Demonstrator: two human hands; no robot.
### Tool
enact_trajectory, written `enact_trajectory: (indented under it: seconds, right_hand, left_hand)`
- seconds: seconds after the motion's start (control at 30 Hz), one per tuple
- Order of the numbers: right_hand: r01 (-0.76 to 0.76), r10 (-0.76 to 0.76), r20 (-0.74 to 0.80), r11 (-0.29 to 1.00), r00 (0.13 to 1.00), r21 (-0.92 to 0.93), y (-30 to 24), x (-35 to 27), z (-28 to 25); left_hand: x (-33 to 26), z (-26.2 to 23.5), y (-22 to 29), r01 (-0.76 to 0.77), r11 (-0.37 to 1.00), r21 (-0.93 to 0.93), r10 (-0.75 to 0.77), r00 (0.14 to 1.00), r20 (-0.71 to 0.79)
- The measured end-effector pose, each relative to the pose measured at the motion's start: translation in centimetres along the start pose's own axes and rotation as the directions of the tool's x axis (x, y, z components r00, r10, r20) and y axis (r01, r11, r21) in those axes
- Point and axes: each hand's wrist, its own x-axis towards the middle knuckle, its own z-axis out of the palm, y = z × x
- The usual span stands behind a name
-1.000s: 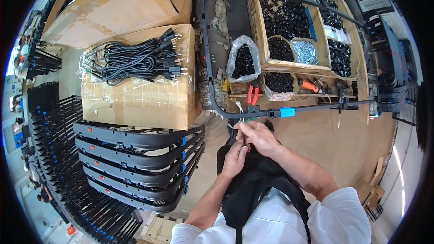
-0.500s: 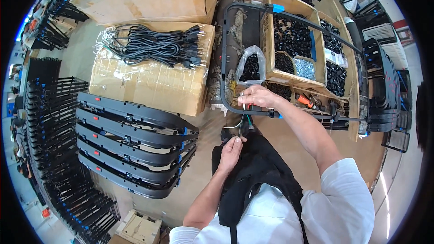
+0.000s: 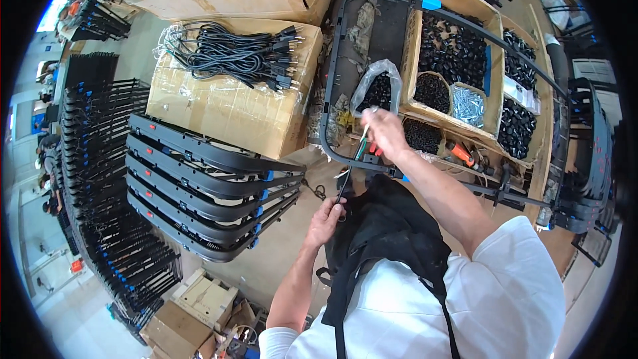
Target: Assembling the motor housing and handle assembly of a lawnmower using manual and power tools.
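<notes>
My right hand (image 3: 384, 131) is raised over a black curved frame (image 3: 330, 80) and pinches the upper ends of thin coloured wires (image 3: 362, 143). The wires run down to my left hand (image 3: 325, 219), which grips the black cable (image 3: 343, 186) they come out of, just below the frame's near rail. Red-handled pliers (image 3: 376, 150) lie on the rail under my right hand. A clear bag of small black parts (image 3: 376, 88) sits just beyond my right hand.
Cardboard trays of black parts (image 3: 452, 46) and silver screws (image 3: 469, 105) fill the bench right of the frame. A carton (image 3: 226, 110) topped with bundled black power cords (image 3: 226, 53) stands left. Stacked black curved frames (image 3: 199, 186) lie below it, racks of more at far left.
My right hand has lifted away from my left and drawn the wires upward over the frame. My left hand stayed low on the cable. The view has shifted.
</notes>
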Motion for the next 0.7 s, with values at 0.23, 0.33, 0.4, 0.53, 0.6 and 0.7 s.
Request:
enact_trajectory:
  seconds: [0.23,0.33,0.4,0.53,0.6,0.7]
  right_hand:
    - [0.165,0.062,-0.338,0.781,0.939,0.602,-2.2,1.3,-0.1]
    - [0.263,0.0,-0.387,0.735,0.922,0.625,-4.3,2.3,-2.3]
    - [0.134,-0.083,-0.107,0.718,0.991,0.683,-5.2,2.7,-3.8]
    - [-0.205,0.14,0.166,0.845,0.976,0.494,-3.0,1.8,-5.2]
    - [-0.202,0.126,0.262,0.936,0.957,0.288,-3.4,0.6,-3.6]
    - [-0.024,-0.005,0.199,0.989,0.98,0.143,-2.9,1.2,-0.5]
  left_hand:
    - [2.4,2.0,5.4,-0.002,1.0,-0.021,-0.001,0.994,-0.111]
    - [4.7,3.0,6.4,-0.041,0.992,-0.118,0.018,0.983,-0.182]
    - [5.7,3.5,6.3,-0.141,0.965,-0.221,0.095,0.973,-0.21]
    - [6.6,4.6,6.3,-0.136,0.902,-0.41,0.06,0.979,-0.193]
    - [6.7,3.9,6.1,-0.133,0.893,-0.431,0.058,0.981,-0.184]
    - [6.6,3.9,6.1,-0.105,0.882,-0.458,0.046,0.989,-0.14]
